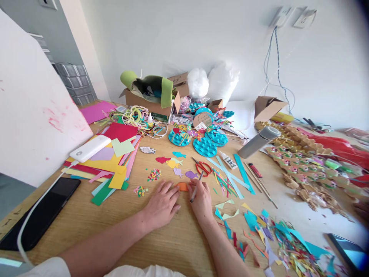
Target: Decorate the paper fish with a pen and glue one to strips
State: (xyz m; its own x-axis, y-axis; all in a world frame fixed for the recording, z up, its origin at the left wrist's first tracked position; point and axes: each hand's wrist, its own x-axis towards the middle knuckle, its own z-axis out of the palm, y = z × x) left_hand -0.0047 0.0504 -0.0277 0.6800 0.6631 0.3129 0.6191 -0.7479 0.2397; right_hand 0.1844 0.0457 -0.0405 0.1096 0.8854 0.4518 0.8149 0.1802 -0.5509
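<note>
Orange paper piece (pixel 182 186) on the wooden table (pixel 173 250), between my hands and well in from the left edge. My left hand (pixel 163 204) lies palm down, fingers loosely spread at the paper's left end; my right hand (pixel 202 202) is closed around a pen (pixel 196 187) by the right end. Red-handled scissors (pixel 203 168) lie just beyond. The paper is probably feather-light, flexible, easily creased and prone to sliding; best held flat by fingertips near its left edge, without pinching.
</note>
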